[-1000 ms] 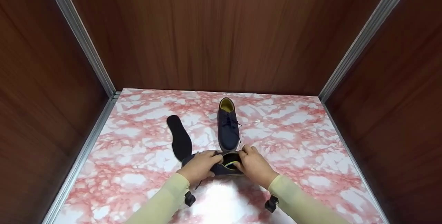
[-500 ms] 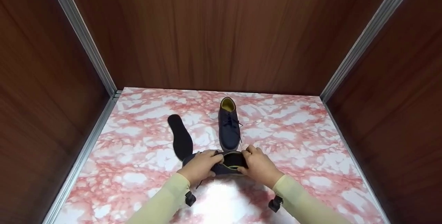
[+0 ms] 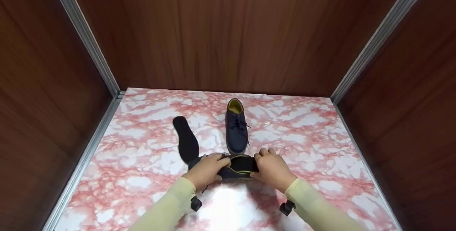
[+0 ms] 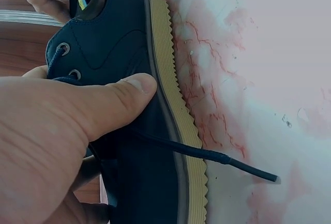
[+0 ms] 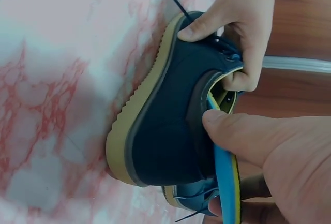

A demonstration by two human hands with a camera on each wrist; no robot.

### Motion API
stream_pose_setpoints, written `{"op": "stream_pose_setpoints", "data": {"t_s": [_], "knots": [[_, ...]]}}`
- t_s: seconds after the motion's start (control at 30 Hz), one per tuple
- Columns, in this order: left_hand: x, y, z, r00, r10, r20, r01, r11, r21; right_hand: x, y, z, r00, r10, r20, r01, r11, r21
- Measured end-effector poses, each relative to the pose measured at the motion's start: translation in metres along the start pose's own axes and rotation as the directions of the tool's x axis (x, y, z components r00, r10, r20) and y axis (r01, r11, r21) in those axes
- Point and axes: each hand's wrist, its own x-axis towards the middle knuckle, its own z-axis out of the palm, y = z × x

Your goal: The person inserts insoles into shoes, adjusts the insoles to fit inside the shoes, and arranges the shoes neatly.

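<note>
A pink-and-white marbled surface (image 3: 306,127) lies beneath the held shoe (image 5: 165,105), a navy one with its toe to the left; whether the two touch is unclear. Beyond the held shoe stands the other shoe (image 3: 236,133), toe facing it. A black insole (image 3: 187,140) lies flat beyond the held shoe's toe end. A blue-and-yellow insole (image 5: 225,182) juts from the held shoe's opening, pinched by the right hand (image 3: 272,168). The left hand (image 3: 208,168) is clamped over the held shoe's laced part. A lace end (image 4: 248,169) crosses the held shoe's side.
</note>
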Motion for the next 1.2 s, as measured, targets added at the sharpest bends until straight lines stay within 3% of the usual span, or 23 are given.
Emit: {"op": "stream_pose_setpoints", "data": {"t_s": [0.27, 0.9, 1.2], "knots": [[-0.0011, 0.001, 0.001, 1.0, -0.009, 0.007, 0.009, 1.0, 0.003, -0.0009, -0.0065, -0.0014, 1.0, 0.011, -0.007, -0.011, 0.999, -0.036], [0.001, 0.0017, 0.0003, 1.0, -0.008, 0.001, 0.008, 1.0, -0.012, -0.0017, -0.0079, 0.0005, 0.992, -0.074, -0.1, 0.065, 0.994, -0.086], [0.0009, 0.0019, 0.0006, 1.0, -0.01, -0.006, 0.01, 1.0, -0.023, -0.0012, -0.0096, 0.0006, 0.992, -0.075, -0.101, 0.067, 0.995, -0.076]]}}
